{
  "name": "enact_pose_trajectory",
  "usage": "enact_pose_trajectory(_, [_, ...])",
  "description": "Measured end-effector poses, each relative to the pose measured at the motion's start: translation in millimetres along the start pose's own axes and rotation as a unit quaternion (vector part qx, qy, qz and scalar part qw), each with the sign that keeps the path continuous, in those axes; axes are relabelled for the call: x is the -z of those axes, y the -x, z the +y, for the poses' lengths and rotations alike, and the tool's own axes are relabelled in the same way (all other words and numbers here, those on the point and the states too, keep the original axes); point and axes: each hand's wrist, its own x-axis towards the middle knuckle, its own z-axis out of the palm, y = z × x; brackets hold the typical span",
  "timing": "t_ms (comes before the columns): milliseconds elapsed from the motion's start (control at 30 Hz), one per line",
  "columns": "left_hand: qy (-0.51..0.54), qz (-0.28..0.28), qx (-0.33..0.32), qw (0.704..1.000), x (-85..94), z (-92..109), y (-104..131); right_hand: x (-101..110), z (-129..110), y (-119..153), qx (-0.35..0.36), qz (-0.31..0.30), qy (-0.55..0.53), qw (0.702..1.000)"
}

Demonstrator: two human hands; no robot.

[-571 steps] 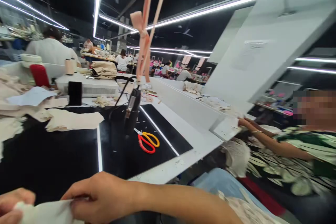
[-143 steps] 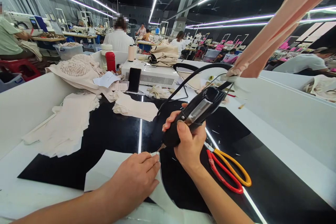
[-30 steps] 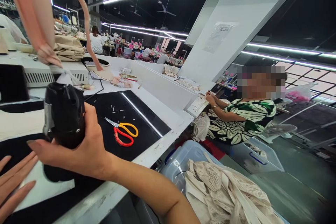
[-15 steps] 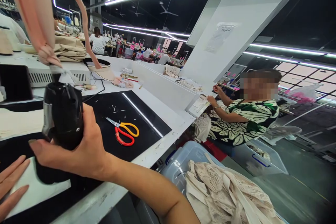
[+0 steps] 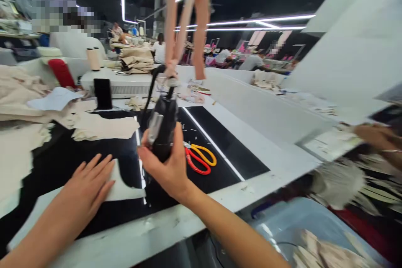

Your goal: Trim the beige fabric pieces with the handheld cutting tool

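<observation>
My right hand is wrapped round the body of a black handheld power tool, held upright above the black work surface. The tool hangs from pinkish fabric strips tied at its top, and a black cord runs beside it; its lower end is hidden by my hand. My left hand lies flat, fingers stretched, on a white curved-edge pattern piece. Just right of the tool lies a pair of scissors with one red and one yellow handle, blades partly hidden.
Cream fabric pieces lie on the left and back of the black surface. A phone leans against a white box. To the right, a clear plastic tub holds fabric below the table edge, near a co-worker's hand.
The view has swung left, bringing my whole left hand and more fabric into sight. My right hand still grips the power tool; the left remains flat on the white piece.
</observation>
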Motion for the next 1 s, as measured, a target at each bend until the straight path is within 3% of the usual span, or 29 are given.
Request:
enact_pose_trajectory(167, [0.025,0.0,-0.065,0.998,34.8,32.6,-19.1,11.3,5.3,-1.4,0.035,-0.011,0.005,0.999])
enact_pose_trajectory(300, [0.086,0.012,-0.112,0.99,43.6,52.0,-26.3,12.5,7.9,0.6,0.037,-0.01,-0.013,0.999])
enact_pose_trajectory(467, [0.102,0.021,-0.139,0.985,32.8,63.1,-28.6,10.6,9.9,4.5,0.017,-0.002,-0.05,0.999])
enact_pose_trajectory(833, [0.105,-0.045,-0.153,0.982,5.8,65.9,-37.2,11.4,10.3,6.8,0.011,-0.018,-0.06,0.998])
enact_pose_trajectory(1000, [0.074,0.0,-0.132,0.988,3.7,69.2,-37.7,11.3,11.2,5.7,0.02,-0.016,-0.065,0.998])
